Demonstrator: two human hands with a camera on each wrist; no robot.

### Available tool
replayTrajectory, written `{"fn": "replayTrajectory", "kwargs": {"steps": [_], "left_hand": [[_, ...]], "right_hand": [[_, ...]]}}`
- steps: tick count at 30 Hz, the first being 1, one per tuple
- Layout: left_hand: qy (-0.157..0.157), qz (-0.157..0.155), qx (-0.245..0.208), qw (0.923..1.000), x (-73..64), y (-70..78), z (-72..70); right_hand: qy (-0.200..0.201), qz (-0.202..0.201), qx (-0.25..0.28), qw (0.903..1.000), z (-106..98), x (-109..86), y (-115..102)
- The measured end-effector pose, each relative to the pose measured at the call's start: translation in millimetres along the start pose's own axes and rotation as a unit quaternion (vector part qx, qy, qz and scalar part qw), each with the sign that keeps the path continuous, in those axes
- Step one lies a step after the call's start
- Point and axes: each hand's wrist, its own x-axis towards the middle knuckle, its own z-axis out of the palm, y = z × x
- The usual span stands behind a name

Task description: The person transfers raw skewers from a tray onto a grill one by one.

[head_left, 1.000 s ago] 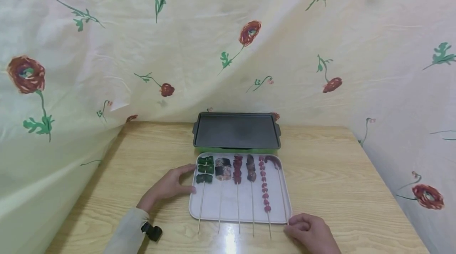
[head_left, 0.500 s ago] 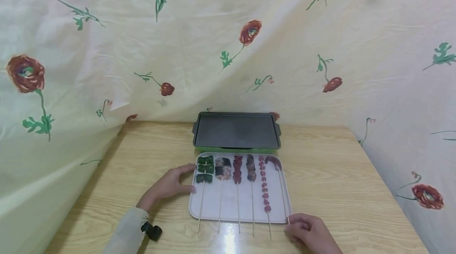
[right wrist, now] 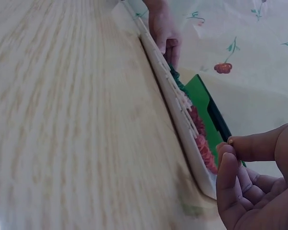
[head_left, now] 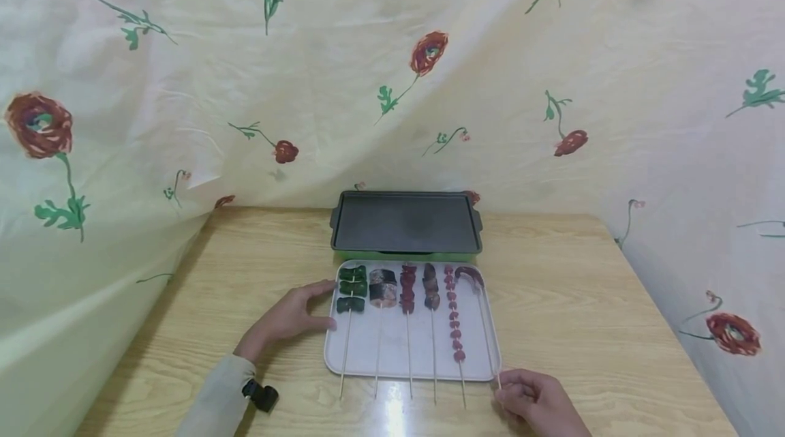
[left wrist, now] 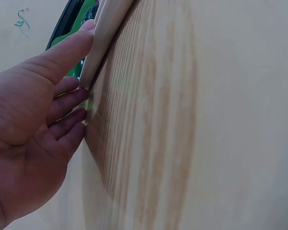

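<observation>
In the head view, my left hand touches the left edge of a white tray, thumb and forefinger spread along the rim. The left wrist view shows this hand with its thumb on the tray's rim and its fingers by the side. At the tray's front right corner, my right hand pinches the stick end of a skewer bearing a curved dark red piece. Thumb and forefinger of the right hand meet at the stick's tip. That skewer lies along the tray's right side.
Several other skewers lie side by side, including green pepper-like pieces, black-and-pink chunks and small red pieces. Their sticks overhang the tray's front. Behind stands a black griddle with a green base. Flowered cloth surrounds the wooden table.
The stick end in my right hand has shifted slightly right, tilting the skewer a little. My left hand stays at the tray's edge. The head view has drifted slightly.
</observation>
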Motion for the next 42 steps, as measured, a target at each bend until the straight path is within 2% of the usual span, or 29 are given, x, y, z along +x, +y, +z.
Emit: {"fn": "replayTrajectory", "kwargs": {"steps": [11,17,23,32,38,42], "left_hand": [[0.004,0.005,-0.001,1.0,-0.2,0.8,-0.8],[0.004,-0.002,0.003,1.0,1.3,0.5,-2.0],[0.002,-0.003,0.0,1.0,1.5,-0.6,-2.0],[-0.002,0.008,-0.002,1.0,0.2,-0.9,-0.5],[-0.002,0.003,-0.001,1.0,-0.2,0.4,-0.9],[-0.001,0.001,0.003,1.0,-0.2,0.3,-0.7]], "right_hand": [[-0.021,-0.078,-0.032,0.9962,-9,-11.1,-13],[0.012,-0.061,-0.058,0.9963,-12,-11.4,-32],[0.034,-0.096,-0.086,0.9911,-16,-7.6,-49],[0.078,-0.112,-0.089,0.9866,-26,19.5,-66],[0.086,-0.135,-0.083,0.9836,-34,43.2,-79],[0.088,-0.134,-0.093,0.9826,-36,60.5,-85]]}}
